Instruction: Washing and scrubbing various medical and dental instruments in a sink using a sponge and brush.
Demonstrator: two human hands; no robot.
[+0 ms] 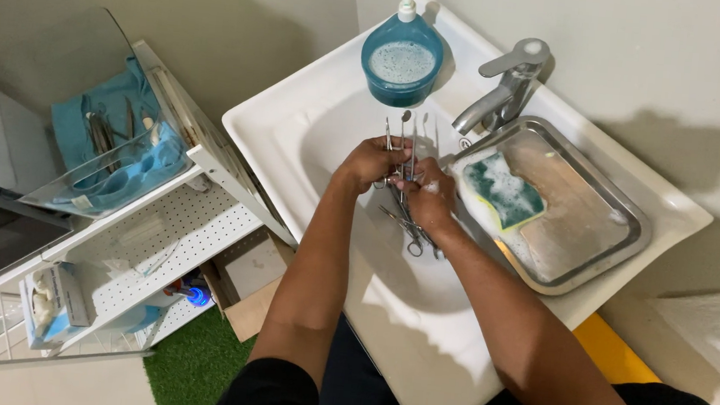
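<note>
Left hand (370,162) and right hand (427,195) both close around a bundle of thin steel instruments (405,159) over the white ceramic sink (297,127); rubbing them firmly, tips pointed away, would clean safely.

Clinic washroom corner: white sink (297,127), steel instrument tray (600,241), soap dispenser (402,54), supply shelf (193,223) with tools.

The scene is evenly and fairly brightly lit from above. Soft shadows are cast by the faucet (509,90) onto the wall and by the arms into the white sink (331,130). Mild glare is seen on the steel tray (611,216). Straight lines are bent towards the edges by a wide lens; focus is sharp throughout.
</note>
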